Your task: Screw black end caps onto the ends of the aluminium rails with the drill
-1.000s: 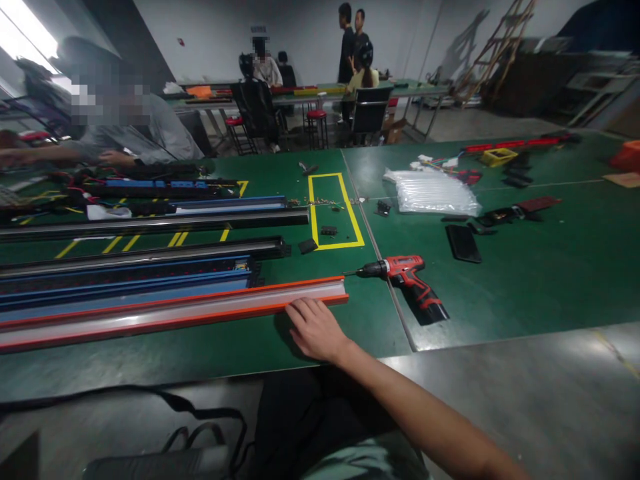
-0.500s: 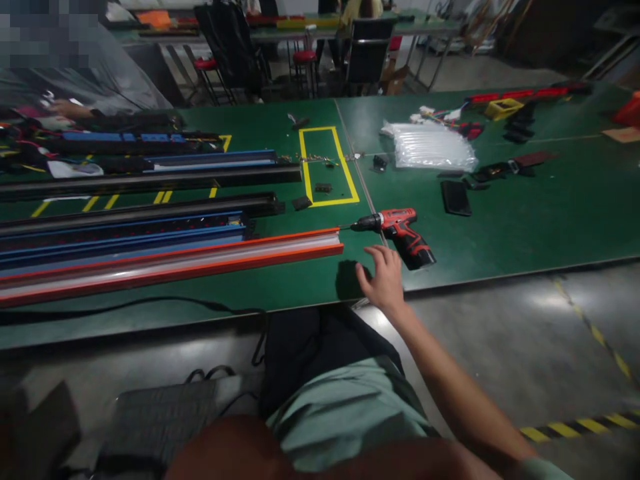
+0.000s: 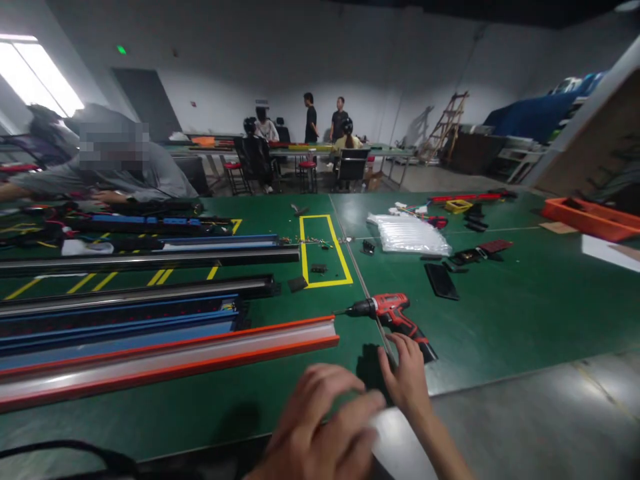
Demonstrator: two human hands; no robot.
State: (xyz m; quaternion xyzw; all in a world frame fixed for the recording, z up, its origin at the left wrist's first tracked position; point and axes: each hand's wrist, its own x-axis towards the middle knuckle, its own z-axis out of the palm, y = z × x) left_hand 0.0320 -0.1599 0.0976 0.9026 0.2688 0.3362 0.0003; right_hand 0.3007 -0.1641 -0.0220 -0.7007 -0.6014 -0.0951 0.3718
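My right hand (image 3: 407, 375) rests at the near edge of the green table (image 3: 500, 313), fingers spread, just below the handle of a red and black cordless drill (image 3: 390, 315). It holds nothing. My left hand (image 3: 320, 427) is raised close to the camera, blurred, its fingers loosely curled with nothing visible in them. A long orange rail with a white strip (image 3: 165, 360) lies to the left, its end close to the drill's bit.
Blue and black rails (image 3: 125, 320) lie in rows on the left. A yellow taped rectangle (image 3: 320, 250), a clear plastic bag (image 3: 407, 235) and small black parts sit farther back. A person (image 3: 115, 173) works at far left; several people stand at a back table.
The camera tilted up, showing the room. My right hand moved slightly right, close to the drill's handle. My left hand came into view at the bottom.
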